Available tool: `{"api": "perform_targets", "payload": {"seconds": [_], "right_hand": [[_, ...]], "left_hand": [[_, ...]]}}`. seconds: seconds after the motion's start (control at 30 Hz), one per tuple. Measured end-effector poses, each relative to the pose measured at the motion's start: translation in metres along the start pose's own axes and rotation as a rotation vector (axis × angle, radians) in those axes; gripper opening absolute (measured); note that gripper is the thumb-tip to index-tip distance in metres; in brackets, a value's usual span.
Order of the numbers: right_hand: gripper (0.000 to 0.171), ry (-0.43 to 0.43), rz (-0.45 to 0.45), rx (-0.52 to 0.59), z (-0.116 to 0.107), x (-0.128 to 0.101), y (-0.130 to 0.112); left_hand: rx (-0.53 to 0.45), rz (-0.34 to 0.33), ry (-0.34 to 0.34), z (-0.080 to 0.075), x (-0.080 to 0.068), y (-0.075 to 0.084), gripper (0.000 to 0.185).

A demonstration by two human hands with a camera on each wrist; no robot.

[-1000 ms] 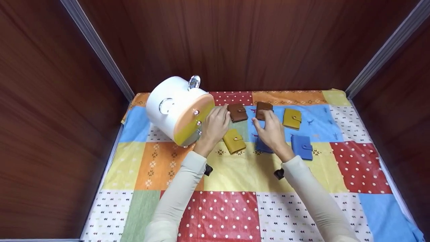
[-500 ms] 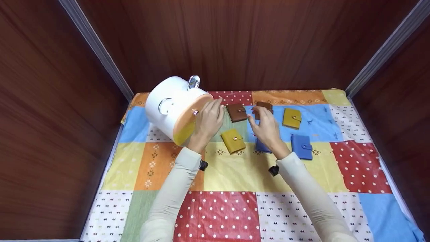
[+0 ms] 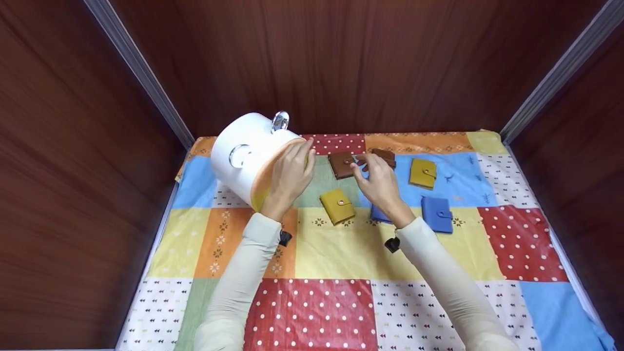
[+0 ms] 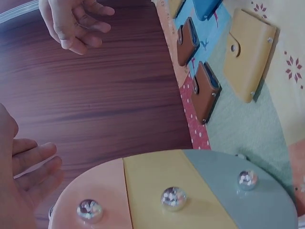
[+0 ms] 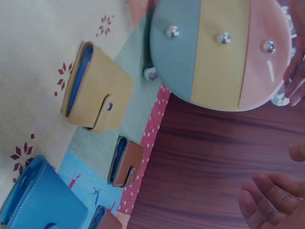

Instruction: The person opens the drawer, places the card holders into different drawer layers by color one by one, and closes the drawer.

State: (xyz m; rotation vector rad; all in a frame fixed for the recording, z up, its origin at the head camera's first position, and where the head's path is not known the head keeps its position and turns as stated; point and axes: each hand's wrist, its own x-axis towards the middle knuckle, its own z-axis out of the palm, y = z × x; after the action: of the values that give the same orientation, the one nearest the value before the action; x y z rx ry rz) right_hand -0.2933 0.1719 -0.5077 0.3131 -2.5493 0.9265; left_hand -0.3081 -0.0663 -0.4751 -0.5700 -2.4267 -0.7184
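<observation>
My left hand (image 3: 290,171) is up against the round face of the white cylindrical box (image 3: 243,153), which lies on its side at the back left of the patchwork cloth (image 3: 336,248). That face is split into peach, yellow and grey-green bands with three little metal studs (image 4: 173,197), and my fingers look relaxed and laid along the peach edge, not curled round anything. There's a shiny metal ring (image 3: 281,120) on top of the box.

My right hand (image 3: 378,183) hovers over the back row with fingers loosely spread, holding nothing. Its fingertips are right between the two brown snap wallets, the left brown wallet (image 3: 341,165) and the right brown wallet (image 3: 385,156); can't tell if they actually touch either one.

Rest of the lineup: a mustard wallet (image 3: 337,205) just in front of the left brown one, another mustard one (image 3: 422,172) at the right end of the back row, a blue wallet (image 3: 437,214) in front of it, and a second blue wallet (image 3: 378,213) partly hidden under my right wrist.
</observation>
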Motion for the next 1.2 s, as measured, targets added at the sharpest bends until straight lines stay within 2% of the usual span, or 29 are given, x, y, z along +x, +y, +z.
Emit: {"api": "perform_targets", "payload": {"seconds": [0.23,0.6,0.8,1.2], "right_hand": [[0.031,-0.005,-0.027,-0.021,0.003,0.005,-0.010],[0.030,-0.047,-0.077,0.023,0.015,0.012,-0.027],[0.031,-0.063,-0.091,0.033,0.024,0.019,-0.041],[0.029,-0.143,-0.093,0.032,0.045,0.028,-0.067]], "left_hand": [[-0.007,0.014,0.002,-0.009,0.003,-0.006,0.041],[-0.043,0.031,0.003,-0.021,0.005,-0.021,0.041],[-0.031,0.043,0.004,-0.029,0.007,-0.028,0.042],[-0.019,0.055,-0.156,-0.045,0.003,-0.048,0.054]]}}
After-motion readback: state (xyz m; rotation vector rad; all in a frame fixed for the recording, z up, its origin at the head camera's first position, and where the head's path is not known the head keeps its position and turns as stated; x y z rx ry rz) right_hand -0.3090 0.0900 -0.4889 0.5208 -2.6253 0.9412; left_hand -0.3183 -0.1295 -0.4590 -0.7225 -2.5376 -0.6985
